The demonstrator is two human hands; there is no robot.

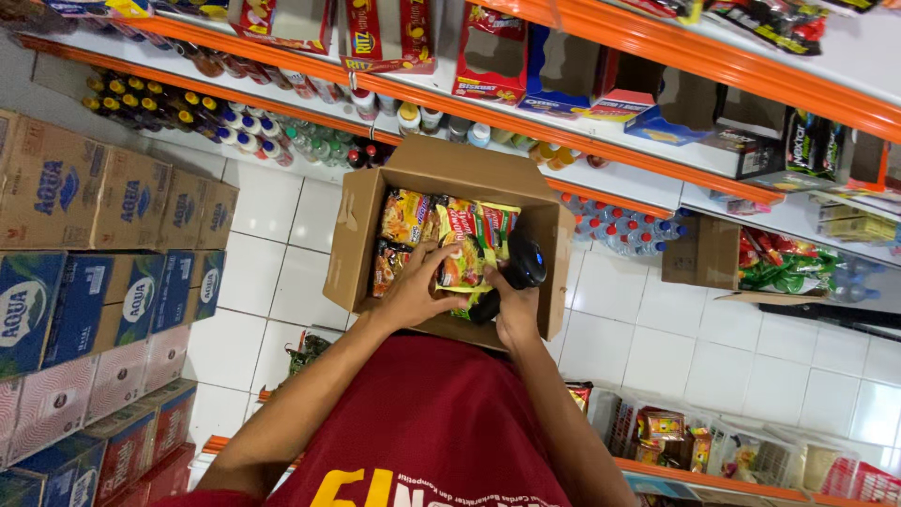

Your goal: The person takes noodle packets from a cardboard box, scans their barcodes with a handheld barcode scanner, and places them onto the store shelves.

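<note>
An open brown cardboard box (361, 235) rests against my red shirt, packed with yellow, red and green snack packets. My left hand (418, 286) reaches into the box and grips one yellow and red packet (460, 263), lifted a little above the others. My right hand (516, 310) holds a black handheld scanner (521, 266) at the box's near right corner, its head right beside the packet.
Orange-edged shelves (601, 141) ahead carry boxed snacks and rows of bottles. Stacked cartons of bottled water (103, 282) stand on the left over white floor tiles. A smaller open carton with green packets (751, 263) sits to the right. A low shelf with packets (676, 437) lies below.
</note>
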